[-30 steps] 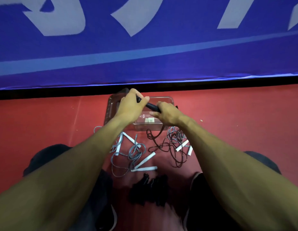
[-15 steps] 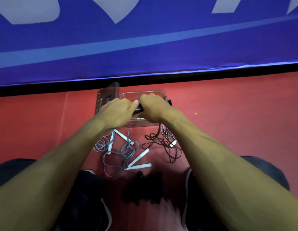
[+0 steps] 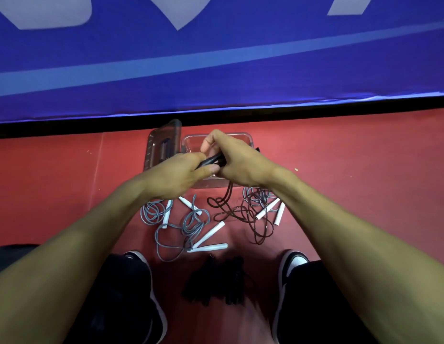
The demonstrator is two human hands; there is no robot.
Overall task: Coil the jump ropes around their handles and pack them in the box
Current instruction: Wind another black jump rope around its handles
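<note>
Change: hands drawn tight together over the box since a second ago, when set apart along the black handles (image 3: 211, 160); right hand (image 3: 237, 161) now rolled over the top, thumb and forefinger lifted.
Meaning: looks like one more turn of cord going round the handles; coiling under way, not finished.
Left hand (image 3: 177, 173): clenched round the near end of the black handles, thumb along the underside.
Right hand: wrapped over the far end of the handles, apparently pinching the cord against them; exact finger contact hidden.
Dark rope (image 3: 243, 216): running down from under the right hand into loose loops on the red floor (image 3: 365, 170), so plenty left to wind.
Box (image 3: 188, 142): clear, open, directly beneath and beyond both hands; contents hidden behind them.
Lid (image 3: 161, 147): propped just beyond the left hand, beside the box.
Grey ropes (image 3: 191, 225): white-handled, tangled below the left wrist, uncoiled; another grey tangle (image 3: 259, 197) under the right wrist.
Black bundle (image 3: 216, 279): blurred, nearer the body between the shoes; cannot tell what exactly.
Progress: early, judging by the loose ropes on the floor.
Next: more turns, then tuck the end before lowering into the box.
</note>
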